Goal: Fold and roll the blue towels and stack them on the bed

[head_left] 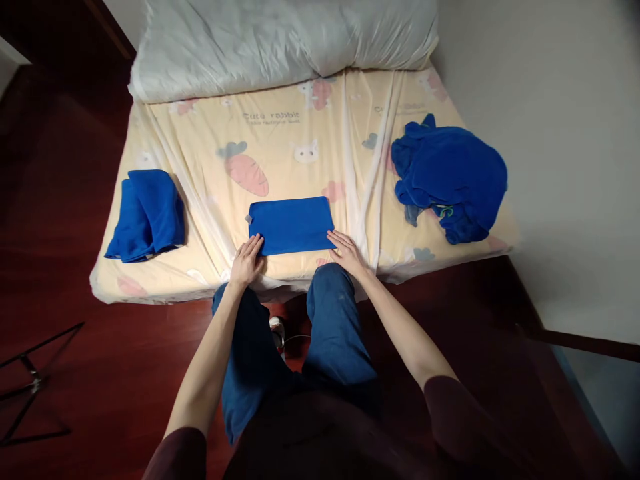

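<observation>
A flat blue cloth forms a neat rectangle near the front edge of the bed, with a small pale tag at its left side. On its lower left corner rests my left hand, fingers stretched out flat. My right hand lies with its fingers extended over the lower right corner. Neither hand grips the fabric. To the left sits a folded blue cloth, and at the right is a crumpled heap of blue cloth.
The bed has a yellow rabbit-and-carrot sheet under a thin clear cover. A pale, puffy quilt lies across its back. A wall stands at the right. Thin black metal legs are on the floor at the lower left.
</observation>
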`<state>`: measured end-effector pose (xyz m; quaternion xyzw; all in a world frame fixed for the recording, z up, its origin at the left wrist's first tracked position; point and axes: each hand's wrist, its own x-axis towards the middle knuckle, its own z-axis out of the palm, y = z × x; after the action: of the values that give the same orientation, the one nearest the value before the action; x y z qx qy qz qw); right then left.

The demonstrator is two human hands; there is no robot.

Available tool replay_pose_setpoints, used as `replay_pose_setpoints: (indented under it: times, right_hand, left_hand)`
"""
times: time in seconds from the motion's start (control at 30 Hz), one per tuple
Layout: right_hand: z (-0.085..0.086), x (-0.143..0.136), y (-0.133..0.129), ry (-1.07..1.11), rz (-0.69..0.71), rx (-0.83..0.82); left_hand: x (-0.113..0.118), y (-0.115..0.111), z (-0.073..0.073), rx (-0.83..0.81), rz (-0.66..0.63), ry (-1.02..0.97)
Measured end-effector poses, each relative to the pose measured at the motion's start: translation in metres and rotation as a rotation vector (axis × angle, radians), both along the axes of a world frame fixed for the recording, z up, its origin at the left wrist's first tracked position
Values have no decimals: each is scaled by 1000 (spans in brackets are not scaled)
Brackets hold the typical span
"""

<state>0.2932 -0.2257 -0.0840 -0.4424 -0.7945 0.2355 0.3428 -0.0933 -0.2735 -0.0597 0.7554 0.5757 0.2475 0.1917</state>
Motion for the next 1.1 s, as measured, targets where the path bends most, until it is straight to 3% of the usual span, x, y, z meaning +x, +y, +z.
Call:
replay_pose_setpoints:
  times: [0.2,0.33,0.5,0.7,0.77,0.93,1.1]
  right_hand:
    - [-2,-19,5,15,-188,-15]
    - [-3,-26,8,112,-307,-17]
    - [-3,-16,5,153,-299,-41]
    - [2,14,-14,121,-159,-155]
    - [1,16,-15,173,-164,-187]
    - [-3,7,-7,215,-283,-270]
    - [4,3,-6,168,-352,-251]
  left_hand:
    - [-4,7,-4,58,65,-103]
    - [-5,13,-3,71,182,-193]
    - [-9,10,1,54,290,-188]
    - [-20,-4,6,-20,105,-103]
    - [-21,-5,6,-55,99,-107]
    - [-17,0,7,-102,195,-160]
    - [-15,0,6,-116,349,-279]
